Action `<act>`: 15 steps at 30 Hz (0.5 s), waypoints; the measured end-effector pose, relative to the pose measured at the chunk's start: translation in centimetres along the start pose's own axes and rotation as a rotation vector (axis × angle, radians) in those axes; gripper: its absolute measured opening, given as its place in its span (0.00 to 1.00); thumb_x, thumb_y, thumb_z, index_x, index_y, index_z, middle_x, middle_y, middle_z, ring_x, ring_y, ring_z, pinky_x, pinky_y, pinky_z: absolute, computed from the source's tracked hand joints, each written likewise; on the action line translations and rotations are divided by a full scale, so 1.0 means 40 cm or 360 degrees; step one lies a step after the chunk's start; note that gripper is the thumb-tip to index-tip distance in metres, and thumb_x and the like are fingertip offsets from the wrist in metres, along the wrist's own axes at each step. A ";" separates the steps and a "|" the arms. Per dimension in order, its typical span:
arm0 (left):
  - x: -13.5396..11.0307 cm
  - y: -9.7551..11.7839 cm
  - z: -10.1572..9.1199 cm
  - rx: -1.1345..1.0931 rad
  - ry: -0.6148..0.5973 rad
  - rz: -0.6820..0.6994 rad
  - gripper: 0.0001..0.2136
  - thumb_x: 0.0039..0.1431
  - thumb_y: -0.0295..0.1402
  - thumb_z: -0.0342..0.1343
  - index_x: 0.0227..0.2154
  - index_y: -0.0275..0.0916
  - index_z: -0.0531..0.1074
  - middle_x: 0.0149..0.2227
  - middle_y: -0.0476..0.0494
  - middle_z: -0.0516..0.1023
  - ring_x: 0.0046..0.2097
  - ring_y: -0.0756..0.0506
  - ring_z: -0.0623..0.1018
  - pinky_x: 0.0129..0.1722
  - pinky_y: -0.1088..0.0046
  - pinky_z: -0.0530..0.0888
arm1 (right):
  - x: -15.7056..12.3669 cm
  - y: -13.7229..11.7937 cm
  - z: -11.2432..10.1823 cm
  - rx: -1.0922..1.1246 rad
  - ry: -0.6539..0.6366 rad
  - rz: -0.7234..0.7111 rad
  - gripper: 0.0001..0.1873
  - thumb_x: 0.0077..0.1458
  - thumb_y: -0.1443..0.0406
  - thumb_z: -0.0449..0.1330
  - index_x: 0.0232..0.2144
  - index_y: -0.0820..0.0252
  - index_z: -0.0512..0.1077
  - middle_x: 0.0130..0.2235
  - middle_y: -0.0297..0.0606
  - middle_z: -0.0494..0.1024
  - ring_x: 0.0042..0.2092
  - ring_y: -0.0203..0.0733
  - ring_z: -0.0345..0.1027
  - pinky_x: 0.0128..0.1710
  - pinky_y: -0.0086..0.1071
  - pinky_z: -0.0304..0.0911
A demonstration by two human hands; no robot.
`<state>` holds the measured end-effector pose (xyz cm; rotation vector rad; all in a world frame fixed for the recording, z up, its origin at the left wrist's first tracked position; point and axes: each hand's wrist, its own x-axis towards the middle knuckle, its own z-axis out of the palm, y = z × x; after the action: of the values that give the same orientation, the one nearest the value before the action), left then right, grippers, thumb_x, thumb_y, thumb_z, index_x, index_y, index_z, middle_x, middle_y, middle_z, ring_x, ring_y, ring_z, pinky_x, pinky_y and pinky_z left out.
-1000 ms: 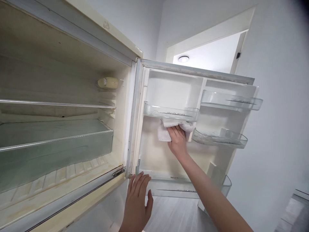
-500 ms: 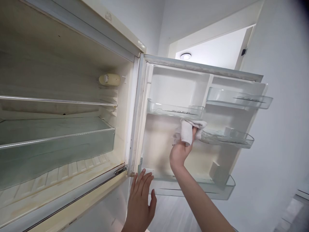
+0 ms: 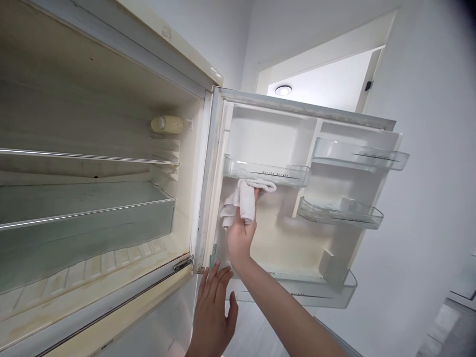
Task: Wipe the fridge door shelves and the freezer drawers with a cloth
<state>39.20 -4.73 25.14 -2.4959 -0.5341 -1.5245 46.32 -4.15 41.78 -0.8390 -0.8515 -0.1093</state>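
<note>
A folded white cloth (image 3: 247, 201) is gripped in my right hand (image 3: 241, 240), which holds it against the inner panel of the open fridge door (image 3: 290, 248). The cloth sits just under the upper left door shelf (image 3: 266, 171), a clear plastic one. Lower down, my left hand (image 3: 213, 307) has its fingers stretched out and the thumb apart. Its fingertips rest at the left end of the clear bottom door shelf (image 3: 316, 293), near the hinge side. Nothing is in that hand.
Left of the door lies the fridge interior, with a wire-edged shelf (image 3: 89, 156), a greenish glass drawer (image 3: 89, 233) and a yellowed lamp cover (image 3: 167, 125). Two more clear shelves, an upper one (image 3: 360, 153) and a middle one (image 3: 340, 214), stick out from the door's right side.
My right hand has moved left with the cloth along the door panel, toward the hinge side. My left hand stays at the lower left corner. The view has shifted slightly.
</note>
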 end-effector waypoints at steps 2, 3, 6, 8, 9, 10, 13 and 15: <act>-0.001 -0.001 0.002 0.0002 0.0012 0.0006 0.21 0.54 0.24 0.52 0.52 0.38 0.62 0.51 0.46 0.76 0.64 0.42 0.61 0.61 0.57 0.60 | 0.001 -0.006 0.007 0.0029 -0.0137 0.0072 0.25 0.57 0.57 0.52 0.55 0.57 0.66 0.48 0.41 0.76 0.53 0.42 0.66 0.57 0.39 0.58; -0.002 -0.002 0.003 0.0001 0.0016 0.0008 0.21 0.54 0.24 0.52 0.52 0.38 0.63 0.51 0.46 0.76 0.64 0.42 0.62 0.61 0.57 0.61 | 0.002 -0.012 0.009 0.0036 -0.0191 0.0105 0.23 0.57 0.56 0.53 0.53 0.57 0.68 0.46 0.40 0.77 0.51 0.41 0.67 0.56 0.38 0.59; -0.001 -0.003 0.006 -0.0003 0.0034 0.0019 0.20 0.53 0.24 0.52 0.51 0.38 0.63 0.50 0.45 0.76 0.63 0.42 0.63 0.61 0.57 0.61 | 0.009 -0.036 -0.003 0.0073 -0.0259 0.0273 0.20 0.55 0.55 0.56 0.47 0.58 0.73 0.41 0.38 0.79 0.47 0.42 0.70 0.52 0.37 0.63; 0.002 -0.005 0.006 -0.0003 0.0036 0.0025 0.20 0.53 0.24 0.52 0.51 0.38 0.63 0.50 0.45 0.77 0.62 0.42 0.64 0.61 0.57 0.60 | 0.018 -0.059 -0.034 0.0150 -0.0230 0.0445 0.19 0.51 0.54 0.60 0.43 0.58 0.74 0.39 0.37 0.80 0.45 0.44 0.72 0.48 0.37 0.66; 0.003 -0.006 0.006 -0.0003 0.0034 0.0030 0.20 0.53 0.24 0.52 0.51 0.38 0.63 0.51 0.45 0.77 0.62 0.42 0.65 0.61 0.57 0.59 | 0.025 -0.073 -0.056 0.0207 -0.0178 0.0538 0.20 0.50 0.54 0.61 0.41 0.59 0.75 0.38 0.37 0.80 0.44 0.44 0.73 0.46 0.38 0.68; 0.005 -0.007 0.006 -0.0005 0.0027 0.0037 0.21 0.53 0.24 0.52 0.51 0.38 0.63 0.51 0.45 0.76 0.62 0.42 0.65 0.61 0.58 0.59 | 0.034 -0.089 -0.083 0.0268 -0.0108 0.0629 0.20 0.48 0.54 0.63 0.41 0.59 0.75 0.37 0.37 0.80 0.43 0.45 0.73 0.45 0.38 0.69; 0.006 -0.010 0.006 -0.0017 0.0020 0.0056 0.21 0.53 0.24 0.52 0.51 0.38 0.63 0.51 0.46 0.76 0.61 0.43 0.66 0.62 0.58 0.58 | 0.071 -0.152 -0.176 0.0370 0.0126 0.0878 0.19 0.44 0.58 0.65 0.40 0.59 0.75 0.34 0.37 0.81 0.43 0.47 0.74 0.43 0.39 0.72; 0.004 -0.012 0.007 -0.0021 0.0022 0.0054 0.21 0.53 0.25 0.52 0.52 0.38 0.63 0.51 0.46 0.76 0.61 0.43 0.66 0.62 0.59 0.57 | 0.106 -0.203 -0.237 0.0339 0.0248 0.0915 0.15 0.43 0.61 0.64 0.36 0.59 0.75 0.34 0.37 0.80 0.45 0.48 0.74 0.44 0.40 0.73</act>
<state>39.30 -4.14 25.14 -2.4890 -0.4790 -1.5371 51.79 -15.29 46.22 -0.8324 -0.4419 0.4103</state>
